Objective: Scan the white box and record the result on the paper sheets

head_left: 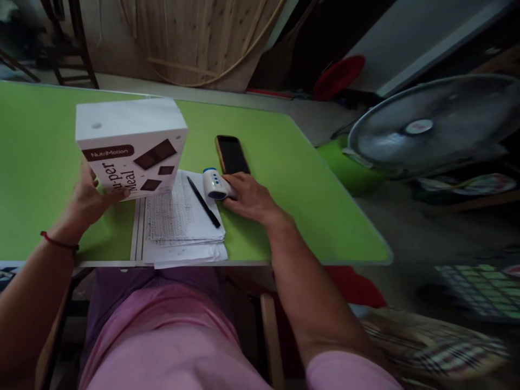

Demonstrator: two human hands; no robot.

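Note:
A white box (158, 154) printed "NutriMotion" with pictures of chocolate pieces is tilted over the left part of the table, and my left hand (87, 197) grips its lower left corner, thumb on the front face. My right hand (255, 197) is wrapped round the handle of a white and blue infrared thermometer (213, 185), its head pointing left. Between the hands lies a stack of handwritten papers (174, 225), with a black pen (204, 202) slanting across it. Just beyond the thermometer rests a dark phone (232, 154) in a brown case.
The green folding table (317, 216) has a metal seam under the papers. A large fan (430, 127) stands off its right edge, near a green bucket (345, 162). At the back left is a wooden chair (71, 54); a wooden panel (195, 32) leans behind the table.

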